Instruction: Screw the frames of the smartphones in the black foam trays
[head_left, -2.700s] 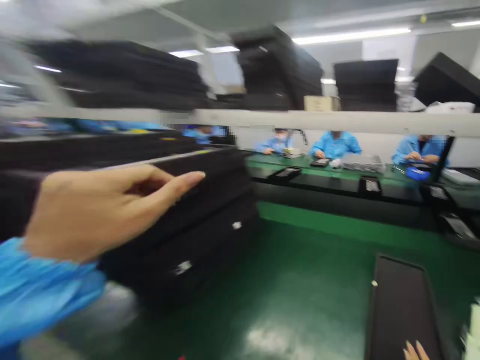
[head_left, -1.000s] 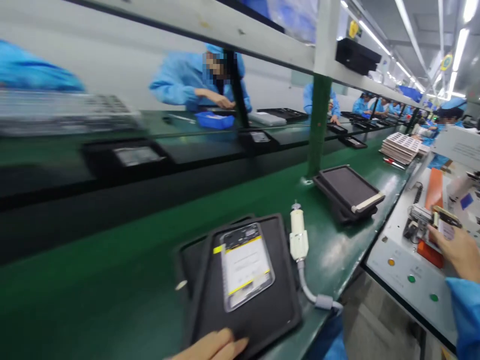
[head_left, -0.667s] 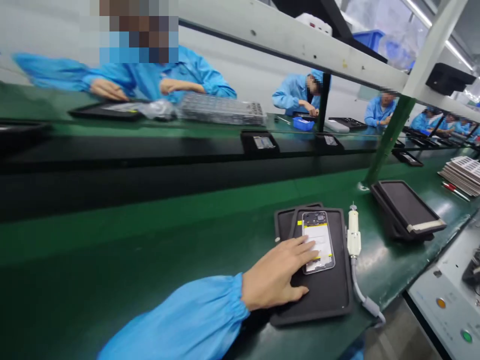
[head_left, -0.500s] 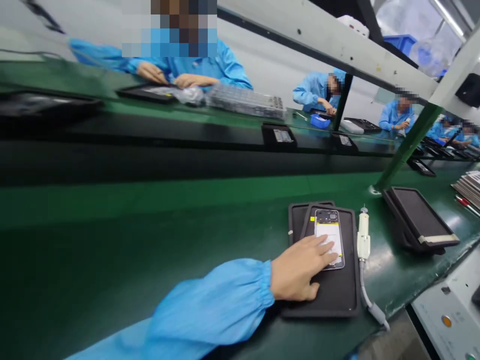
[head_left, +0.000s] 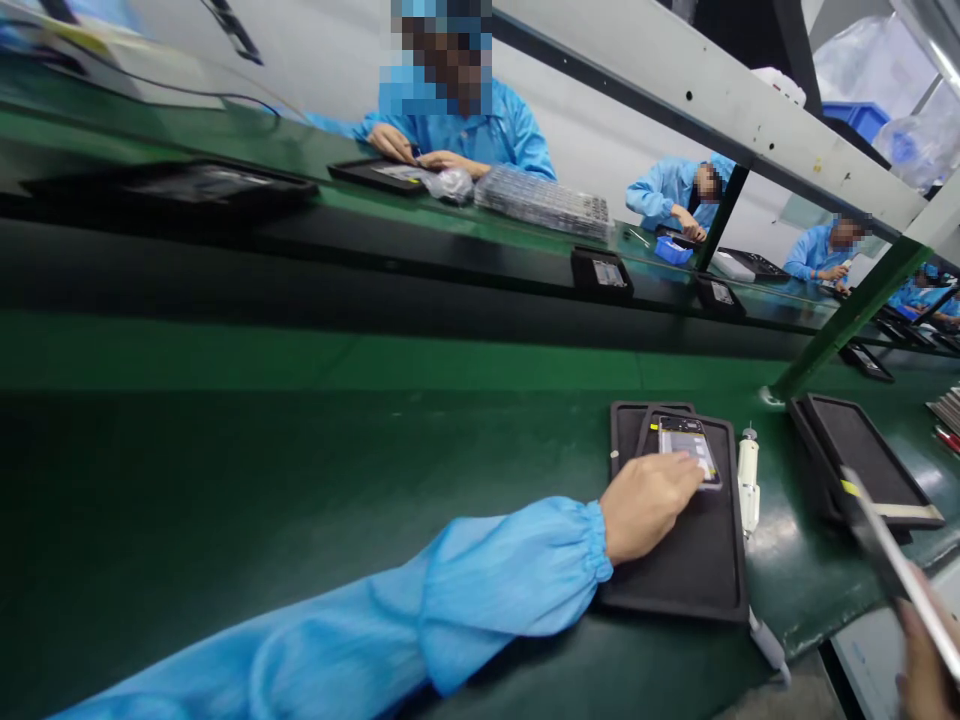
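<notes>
Touching the opened smartphone [head_left: 681, 440] on the upper black tray [head_left: 697, 575] with the left hand [head_left: 648, 502], bent-fingered; cannot tell whether gripping. Holding a blurred slim panel [head_left: 887, 540] in the right hand [head_left: 922, 655], right of the white corded tool [head_left: 748, 480].

bright; glare on bench [head_left: 337, 500]; r hand [head_left: 921, 655] v. blurry, outline uncertain

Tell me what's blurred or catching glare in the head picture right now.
Head view: the right hand and the flat panel it holds look smeared, likely by motion; head view again: pale glare on the green table by the screwdriver, left hand fairly sharp.
</notes>
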